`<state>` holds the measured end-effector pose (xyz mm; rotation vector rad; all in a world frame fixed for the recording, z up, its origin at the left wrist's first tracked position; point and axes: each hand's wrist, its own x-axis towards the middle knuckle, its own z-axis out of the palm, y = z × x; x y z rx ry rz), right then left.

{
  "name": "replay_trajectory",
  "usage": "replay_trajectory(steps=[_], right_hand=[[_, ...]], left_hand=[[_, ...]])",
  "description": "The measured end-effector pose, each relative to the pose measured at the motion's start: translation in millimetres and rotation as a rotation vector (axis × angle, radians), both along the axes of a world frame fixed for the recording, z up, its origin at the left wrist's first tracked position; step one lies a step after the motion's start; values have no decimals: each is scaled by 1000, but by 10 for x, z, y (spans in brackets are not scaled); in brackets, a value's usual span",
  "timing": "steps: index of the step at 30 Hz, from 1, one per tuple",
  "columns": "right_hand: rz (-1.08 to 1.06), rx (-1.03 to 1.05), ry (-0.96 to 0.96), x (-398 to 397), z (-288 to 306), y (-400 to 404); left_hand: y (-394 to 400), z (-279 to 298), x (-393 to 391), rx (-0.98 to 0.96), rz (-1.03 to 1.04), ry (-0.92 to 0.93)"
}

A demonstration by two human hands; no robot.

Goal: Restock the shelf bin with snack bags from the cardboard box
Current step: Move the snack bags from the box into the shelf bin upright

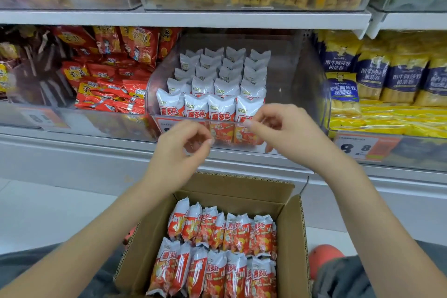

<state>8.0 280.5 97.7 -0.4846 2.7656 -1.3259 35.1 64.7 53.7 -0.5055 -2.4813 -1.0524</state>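
Note:
A clear plastic shelf bin [290, 75] on the middle shelf holds several rows of upright white-and-red snack bags [219, 84]. Its right part holds no bags. Below it, an open cardboard box [294, 237] holds two rows of the same snack bags [222, 249]. My left hand [180, 147] hovers in front of the bin's front lip, fingers loosely curled, holding nothing. My right hand [283, 126] is level with the front row of bags, fingers loosely curled; its fingertips lie close to the rightmost front bag, and I cannot tell if they touch it.
Left of the bin lies a bin of red snack packs [106, 72]; to the right, yellow-and-blue packs [387, 80]. A shelf [183, 18] with more bins runs overhead. Price tags [362, 147] hang on the shelf edge. My knees flank the box, and a red shoe [324, 256] shows at its right.

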Motion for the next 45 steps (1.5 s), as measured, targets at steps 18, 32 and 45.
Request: replay_trajectory(steps=[18,32,45], right_hand=[[34,777,-837,405,-2948,-67],[-261,379,-1127,1096,-3619,-64],[-669,30,-1202,1082,-3700,-238]], left_hand=[[-360,-2715,585,-692,38,-1210],[-391,-2808,573,-1157,-13,-1022],[-595,-2719,717,-1161,177,-889]])
